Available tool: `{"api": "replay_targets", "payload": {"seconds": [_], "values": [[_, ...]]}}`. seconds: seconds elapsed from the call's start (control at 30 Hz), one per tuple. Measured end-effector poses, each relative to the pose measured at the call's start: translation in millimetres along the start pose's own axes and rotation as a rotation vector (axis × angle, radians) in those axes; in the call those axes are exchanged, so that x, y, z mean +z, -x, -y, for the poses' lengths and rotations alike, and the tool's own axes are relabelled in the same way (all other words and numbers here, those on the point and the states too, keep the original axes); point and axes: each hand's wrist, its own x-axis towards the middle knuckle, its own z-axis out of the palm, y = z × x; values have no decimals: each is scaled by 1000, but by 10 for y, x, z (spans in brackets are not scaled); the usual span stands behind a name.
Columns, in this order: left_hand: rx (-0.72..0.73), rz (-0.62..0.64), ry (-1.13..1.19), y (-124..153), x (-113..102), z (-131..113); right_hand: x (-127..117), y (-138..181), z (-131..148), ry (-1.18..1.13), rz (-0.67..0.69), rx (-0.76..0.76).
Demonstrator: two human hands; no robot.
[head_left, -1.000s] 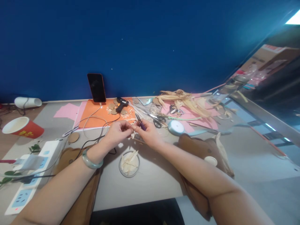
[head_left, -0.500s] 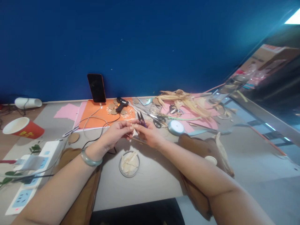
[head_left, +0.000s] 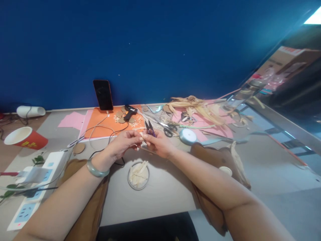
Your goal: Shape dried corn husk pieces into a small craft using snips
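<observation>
My left hand [head_left: 124,143] and my right hand [head_left: 158,144] meet over the grey table, fingertips together. Between them is a small pale husk piece [head_left: 142,142], pinched by the left fingers. The right hand grips small purple snips [head_left: 150,129], blades pointing up and away from me, and its fingers also touch the husk piece. A green bangle [head_left: 96,170] is on my left wrist. Just below the hands sits a round clear dish [head_left: 138,175] holding several pale husk slivers.
Behind the hands lie an orange sheet [head_left: 100,129] with cardboard discs, a black glue gun [head_left: 130,112], a phone [head_left: 103,94] leaning on the blue wall, black scissors [head_left: 170,129], a ribbon roll [head_left: 188,135] and a husk pile [head_left: 198,108]. At left are a power strip [head_left: 37,182] and a red cup [head_left: 23,138].
The hands have lifted slightly and closed together on the husk piece; the snips now point more upright. Nothing else on the table has moved.
</observation>
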Motion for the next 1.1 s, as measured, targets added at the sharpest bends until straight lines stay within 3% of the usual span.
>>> {"api": "replay_targets", "payload": {"seconds": [0.43, 0.6, 0.87, 1.1], "values": [[175, -153, -186, -4, 0, 28, 42, 11, -34, 79, -92, -60], [230, -155, -217, -2, 1, 9, 12, -9, -57, 135, -111, -103], [280, -122, -66, 17, 24, 9, -18, 22, -119, 476, -143, -315], [291, -112, -58, 14, 56, 14, -9, 13, -185, 477, -73, -305]]}}
